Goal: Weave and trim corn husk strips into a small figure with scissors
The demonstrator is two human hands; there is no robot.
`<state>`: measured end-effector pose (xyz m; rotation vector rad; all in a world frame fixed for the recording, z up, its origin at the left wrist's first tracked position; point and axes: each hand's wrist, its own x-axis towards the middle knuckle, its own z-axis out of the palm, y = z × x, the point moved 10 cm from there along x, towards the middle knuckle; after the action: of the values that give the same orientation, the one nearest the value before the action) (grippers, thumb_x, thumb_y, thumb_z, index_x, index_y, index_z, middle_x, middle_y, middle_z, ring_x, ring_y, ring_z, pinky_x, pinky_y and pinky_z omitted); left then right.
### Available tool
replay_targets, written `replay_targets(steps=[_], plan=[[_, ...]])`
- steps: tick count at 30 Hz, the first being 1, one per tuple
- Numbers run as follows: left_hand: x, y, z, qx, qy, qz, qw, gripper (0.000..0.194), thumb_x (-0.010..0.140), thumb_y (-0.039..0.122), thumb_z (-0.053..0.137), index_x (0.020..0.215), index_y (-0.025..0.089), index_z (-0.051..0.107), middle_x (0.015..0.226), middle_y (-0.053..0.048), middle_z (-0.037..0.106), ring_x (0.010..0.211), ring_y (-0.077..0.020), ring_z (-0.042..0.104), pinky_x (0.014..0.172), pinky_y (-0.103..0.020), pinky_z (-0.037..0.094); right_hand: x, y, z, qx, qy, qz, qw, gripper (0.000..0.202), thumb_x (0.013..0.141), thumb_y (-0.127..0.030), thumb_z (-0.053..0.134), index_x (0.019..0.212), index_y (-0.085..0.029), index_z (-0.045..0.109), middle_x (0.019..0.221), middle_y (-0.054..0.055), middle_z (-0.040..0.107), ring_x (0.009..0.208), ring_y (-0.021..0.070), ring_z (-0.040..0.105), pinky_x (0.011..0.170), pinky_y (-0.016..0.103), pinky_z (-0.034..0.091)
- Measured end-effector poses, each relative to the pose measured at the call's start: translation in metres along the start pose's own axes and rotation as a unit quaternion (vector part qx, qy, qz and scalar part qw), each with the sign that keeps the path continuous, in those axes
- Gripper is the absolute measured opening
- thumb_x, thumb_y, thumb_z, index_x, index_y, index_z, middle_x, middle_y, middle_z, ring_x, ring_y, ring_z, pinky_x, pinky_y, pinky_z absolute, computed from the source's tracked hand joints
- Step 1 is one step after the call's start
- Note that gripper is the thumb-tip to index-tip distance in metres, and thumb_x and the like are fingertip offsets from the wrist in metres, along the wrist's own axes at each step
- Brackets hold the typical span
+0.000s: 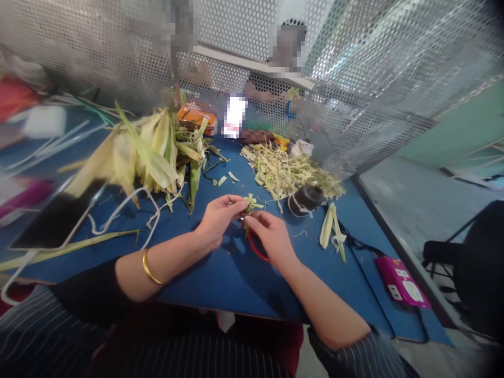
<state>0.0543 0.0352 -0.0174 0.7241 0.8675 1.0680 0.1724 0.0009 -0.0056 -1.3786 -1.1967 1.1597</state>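
Observation:
Over the blue table, my left hand [220, 220] is closed in a pinch on a small green piece of corn husk [251, 202], folded or knotted with short ends sticking out. My right hand [273, 239] is closed right beside it, thumb and fingers close to the husk's lower end. Out from under the right palm shows a red loop [257, 248], which looks like the handle of scissors; a small metal glint lies between the hands. The blades are mostly hidden by my fingers.
Corn husks [151, 152] are heaped at left beside a tablet [59, 218] and white cable [114, 215]. Shredded husk strips [291, 170] lie behind a dark thread spool [305, 200]. Right are loose husks [331, 231] and a magenta tissue pack [403, 282]. A lit phone [234, 116] leans against perforated mesh.

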Motion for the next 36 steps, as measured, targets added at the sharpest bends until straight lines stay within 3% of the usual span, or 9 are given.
replay_targets(steps=[4, 7, 11, 16, 21, 25, 27, 32, 36], plan=[[0.0, -0.008, 0.007, 0.004, -0.048, -0.029, 0.998, 0.026, 0.069, 0.034, 0.073, 0.082, 0.013, 0.064, 0.079, -0.005, 0.068, 0.072, -0.0136, 0.063, 0.07, -0.027, 0.048, 0.0, -0.006, 0.001, -0.054, -0.002, -0.033, 0.998, 0.025, 0.078, -0.037, 0.063, 0.063, -0.016, 0.061, 0.062, 0.001, 0.063, 0.061, 0.0137, 0.055, 0.063, 0.027, 0.043], [0.0, -0.004, 0.006, 0.064, -0.058, -0.023, 0.996, 0.034, 0.073, 0.046, 0.068, 0.086, 0.014, 0.068, 0.083, -0.007, 0.069, 0.076, -0.0155, 0.063, 0.069, -0.027, 0.047, -0.001, -0.008, 0.001, -0.081, -0.015, -0.041, 0.996, 0.026, 0.079, -0.036, 0.06, 0.061, -0.017, 0.058, 0.058, 0.0, 0.061, 0.058, 0.0137, 0.054, 0.061, 0.027, 0.043], [-0.002, 0.009, 0.012, 0.166, -0.075, 0.028, 0.983, 0.026, 0.063, 0.037, 0.078, 0.072, 0.014, 0.07, 0.068, -0.002, 0.065, 0.063, -0.0111, 0.055, 0.061, -0.023, 0.042, -0.004, -0.012, 0.003, -0.162, -0.027, -0.065, 0.984, 0.024, 0.084, -0.035, 0.053, 0.067, -0.019, 0.057, 0.06, -0.001, 0.059, 0.057, 0.0135, 0.054, 0.058, 0.026, 0.041], [0.001, 0.005, 0.007, 0.135, -0.045, 0.018, 0.99, 0.02, 0.061, 0.03, 0.079, 0.065, 0.013, 0.07, 0.063, -0.003, 0.064, 0.059, -0.0104, 0.053, 0.06, -0.025, 0.042, -0.007, -0.019, 0.004, -0.255, -0.022, -0.106, 0.961, 0.028, 0.09, -0.035, 0.045, 0.069, -0.021, 0.056, 0.06, -0.001, 0.058, 0.058, 0.0139, 0.053, 0.058, 0.026, 0.039], [0.007, -0.011, -0.002, 0.1, -0.026, -0.028, 0.994, 0.023, 0.061, 0.031, 0.08, 0.068, 0.011, 0.071, 0.064, -0.005, 0.064, 0.059, -0.0108, 0.053, 0.062, -0.027, 0.042, -0.007, -0.01, 0.012, -0.148, -0.064, -0.047, 0.986, 0.027, 0.088, -0.034, 0.047, 0.067, -0.02, 0.056, 0.057, -0.002, 0.053, 0.052, 0.0115, 0.052, 0.055, 0.024, 0.041], [0.007, -0.014, 0.005, 0.059, -0.063, -0.048, 0.995, 0.024, 0.065, 0.033, 0.077, 0.061, 0.012, 0.066, 0.059, -0.002, 0.058, 0.055, -0.009, 0.049, 0.06, -0.026, 0.039, -0.006, -0.005, 0.015, -0.062, -0.077, -0.007, 0.995, 0.027, 0.086, -0.038, 0.05, 0.066, -0.019, 0.057, 0.059, -0.002, 0.054, 0.055, 0.0116, 0.053, 0.056, 0.025, 0.045], [0.005, -0.011, 0.007, 0.057, -0.072, -0.046, 0.995, 0.026, 0.067, 0.035, 0.076, 0.06, 0.012, 0.064, 0.057, -0.001, 0.055, 0.054, -0.0086, 0.046, 0.058, -0.025, 0.038, -0.005, -0.01, 0.009, -0.077, -0.057, -0.025, 0.995, 0.027, 0.086, -0.04, 0.051, 0.071, -0.019, 0.059, 0.064, -0.001, 0.057, 0.06, 0.0128, 0.055, 0.061, 0.026, 0.047], [0.002, -0.001, 0.008, 0.103, -0.066, -0.017, 0.992, 0.029, 0.066, 0.037, 0.077, 0.061, 0.012, 0.064, 0.055, 0.0, 0.053, 0.054, -0.0083, 0.044, 0.055, -0.024, 0.032, -0.008, -0.04, -0.035, -0.133, 0.113, -0.15, 0.973, 0.023, 0.081, -0.035, 0.061, 0.1, -0.022, 0.06, 0.094, 0.004, 0.064, 0.079, 0.016, 0.06, 0.074, 0.029, 0.049], [-0.002, -0.005, 0.013, 0.105, -0.089, -0.03, 0.99, 0.028, 0.062, 0.036, 0.08, 0.063, 0.012, 0.066, 0.056, 0.0, 0.054, 0.054, -0.0078, 0.044, 0.055, -0.023, 0.033, -0.01, -0.052, -0.028, -0.183, 0.081, -0.208, 0.958, 0.013, 0.084, -0.03, 0.058, 0.093, -0.022, 0.064, 0.093, 0.004, 0.063, 0.081, 0.0163, 0.06, 0.077, 0.029, 0.048]])
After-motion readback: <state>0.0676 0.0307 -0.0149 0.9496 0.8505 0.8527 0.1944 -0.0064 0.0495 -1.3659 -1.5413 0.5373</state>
